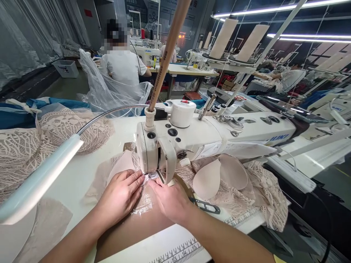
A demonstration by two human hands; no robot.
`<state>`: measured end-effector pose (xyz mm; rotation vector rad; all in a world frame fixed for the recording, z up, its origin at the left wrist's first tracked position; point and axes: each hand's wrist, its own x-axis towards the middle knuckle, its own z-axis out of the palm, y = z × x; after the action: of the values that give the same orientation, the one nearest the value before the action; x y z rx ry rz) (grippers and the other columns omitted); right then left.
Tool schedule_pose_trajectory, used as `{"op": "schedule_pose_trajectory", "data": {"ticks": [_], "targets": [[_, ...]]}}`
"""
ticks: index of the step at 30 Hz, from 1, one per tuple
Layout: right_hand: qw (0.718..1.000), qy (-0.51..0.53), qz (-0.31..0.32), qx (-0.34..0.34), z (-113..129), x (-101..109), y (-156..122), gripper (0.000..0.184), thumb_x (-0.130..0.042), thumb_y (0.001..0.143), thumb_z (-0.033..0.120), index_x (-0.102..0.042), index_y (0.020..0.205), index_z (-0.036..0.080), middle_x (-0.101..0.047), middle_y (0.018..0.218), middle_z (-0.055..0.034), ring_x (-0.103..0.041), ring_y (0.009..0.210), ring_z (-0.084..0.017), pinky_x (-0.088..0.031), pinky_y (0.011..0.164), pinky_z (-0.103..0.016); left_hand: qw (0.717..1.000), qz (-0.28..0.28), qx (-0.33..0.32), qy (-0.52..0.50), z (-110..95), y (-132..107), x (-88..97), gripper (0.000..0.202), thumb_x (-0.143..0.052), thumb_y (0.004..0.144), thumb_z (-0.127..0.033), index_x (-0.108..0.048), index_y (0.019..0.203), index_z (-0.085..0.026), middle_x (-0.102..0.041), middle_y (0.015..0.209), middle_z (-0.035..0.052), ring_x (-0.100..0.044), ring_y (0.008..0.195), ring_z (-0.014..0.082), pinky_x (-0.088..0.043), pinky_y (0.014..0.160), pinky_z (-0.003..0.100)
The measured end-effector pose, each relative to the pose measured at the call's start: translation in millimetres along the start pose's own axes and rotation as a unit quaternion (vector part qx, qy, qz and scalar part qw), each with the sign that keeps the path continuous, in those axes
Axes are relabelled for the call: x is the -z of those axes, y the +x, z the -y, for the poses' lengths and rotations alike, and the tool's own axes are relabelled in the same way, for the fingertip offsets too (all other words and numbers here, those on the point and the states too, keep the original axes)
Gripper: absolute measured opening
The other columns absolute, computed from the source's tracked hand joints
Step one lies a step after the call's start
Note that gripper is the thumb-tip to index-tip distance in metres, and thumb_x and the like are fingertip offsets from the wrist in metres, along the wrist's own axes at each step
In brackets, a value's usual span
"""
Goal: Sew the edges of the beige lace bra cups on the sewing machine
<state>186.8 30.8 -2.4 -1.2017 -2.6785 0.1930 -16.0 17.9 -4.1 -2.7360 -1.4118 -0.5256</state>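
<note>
My left hand (124, 193) has its fingers together at the presser foot of a white sewing machine (153, 146), gripping the edge of a beige lace cup piece (122, 164). On the other side of the needle area, my right hand (172, 201) is closed at the same fabric, thumb and index finger close to the foot; its other fingers are partly hidden by the machine head. Beneath both hands lies a brown board (128, 237) with clear tape (144, 202) on it. The stitching point itself is mostly covered by my fingertips.
Beige moulded cups (207, 179) and lace (263, 193) lie right of the needle; more lace pieces (74, 128) lie left. A lamp (41, 179) on a bendy neck crosses the left side. A wooden rod (170, 54) rises from the machine head. A person (119, 65) sits ahead.
</note>
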Motion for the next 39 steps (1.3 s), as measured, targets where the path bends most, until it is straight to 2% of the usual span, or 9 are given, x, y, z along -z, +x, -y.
{"op": "schedule_pose_trajectory", "data": {"ticks": [7,19,25,28,31,32,33,36,39], "targets": [[0.999,0.022,-0.042,0.02,-3,-3,-2,0.031,-0.048,0.087,0.014,-0.062,0.113,0.021,-0.062,0.106,-0.0068,-0.056,0.085,-0.019,-0.039,0.07,-0.029,0.999,-0.012,0.044,0.016,10,1,-0.4,0.024,-0.044,0.092,-0.021,-0.067,0.097,-0.018,-0.066,0.101,0.0112,-0.056,0.094,0.026,-0.047,0.081,0.041],[1.0,0.021,0.007,0.013,-4,-2,-3,0.032,-0.046,0.091,0.018,-0.061,0.119,0.022,-0.062,0.09,-0.0044,-0.056,0.074,-0.019,-0.037,0.063,-0.029,0.979,-0.033,0.194,0.045,29,-6,-7.1,0.035,-0.043,0.091,-0.026,-0.061,0.12,-0.018,-0.056,0.13,0.0126,-0.045,0.122,0.0348,-0.042,0.097,0.051],[0.999,0.034,0.002,0.036,-8,-5,-4,0.036,-0.041,0.092,0.015,-0.061,0.121,0.02,-0.063,0.092,-0.0066,-0.06,0.077,-0.021,-0.043,0.068,-0.033,0.959,-0.014,0.27,0.082,29,-35,23.1,0.048,-0.042,0.092,-0.034,-0.043,0.138,-0.019,-0.05,0.14,0.0089,-0.045,0.127,0.0258,-0.04,0.103,0.04],[0.998,0.038,-0.005,0.043,-9,-7,-5,0.035,-0.04,0.091,0.014,-0.062,0.118,0.019,-0.063,0.091,-0.0074,-0.06,0.078,-0.021,-0.045,0.069,-0.033,0.925,-0.024,0.361,0.118,35,-84,57.3,0.049,-0.037,0.092,-0.039,-0.044,0.134,-0.014,-0.053,0.134,0.015,-0.048,0.124,0.031,-0.038,0.102,0.048],[0.998,0.038,-0.017,0.046,-10,-8,-6,0.033,-0.042,0.09,0.014,-0.064,0.115,0.019,-0.063,0.088,-0.0072,-0.06,0.077,-0.021,-0.046,0.069,-0.032,0.862,-0.048,0.477,0.161,45,-152,84.4,0.057,-0.037,0.088,-0.048,-0.055,0.112,0.0,-0.056,0.117,0.0306,-0.046,0.118,0.0494,-0.036,0.091,0.067],[0.998,0.038,-0.022,0.046,-10,-9,-6,0.033,-0.042,0.09,0.014,-0.064,0.114,0.019,-0.064,0.088,-0.0071,-0.06,0.077,-0.021,-0.046,0.069,-0.032,0.849,-0.044,0.502,0.16,46,-174,89.1,0.057,-0.039,0.085,-0.052,-0.059,0.101,-0.001,-0.06,0.105,0.0305,-0.05,0.11,0.0519,-0.039,0.084,0.068],[0.998,0.038,-0.026,0.046,-9,-9,-6,0.033,-0.043,0.09,0.014,-0.064,0.114,0.02,-0.064,0.088,-0.007,-0.06,0.077,-0.021,-0.047,0.069,-0.032,0.84,-0.038,0.523,0.141,46,-194,91.3,0.055,-0.041,0.083,-0.056,-0.06,0.092,-0.005,-0.063,0.097,0.0265,-0.055,0.104,0.0491,-0.044,0.082,0.063],[0.997,0.051,-0.033,0.044,-8,-8,-6,0.033,-0.044,0.088,0.014,-0.065,0.112,0.019,-0.065,0.088,-0.007,-0.061,0.078,-0.021,-0.047,0.07,-0.033,0.802,-0.141,0.577,-0.07,29,-226,88.3,0.044,-0.051,0.075,-0.06,-0.056,0.089,-0.018,-0.064,0.101,0.0133,-0.059,0.102,0.0355,-0.051,0.08,0.043],[0.993,0.098,-0.058,0.04,-7,-5,-7,0.031,-0.044,0.088,0.015,-0.065,0.111,0.019,-0.067,0.093,-0.0072,-0.062,0.083,-0.022,-0.047,0.074,-0.033,0.719,-0.167,0.584,-0.339,-7,-208,82.2,0.042,-0.058,0.075,-0.061,-0.053,0.093,-0.023,-0.063,0.082,0.0014,-0.063,0.069,0.0216,-0.05,0.057,0.029]]}}
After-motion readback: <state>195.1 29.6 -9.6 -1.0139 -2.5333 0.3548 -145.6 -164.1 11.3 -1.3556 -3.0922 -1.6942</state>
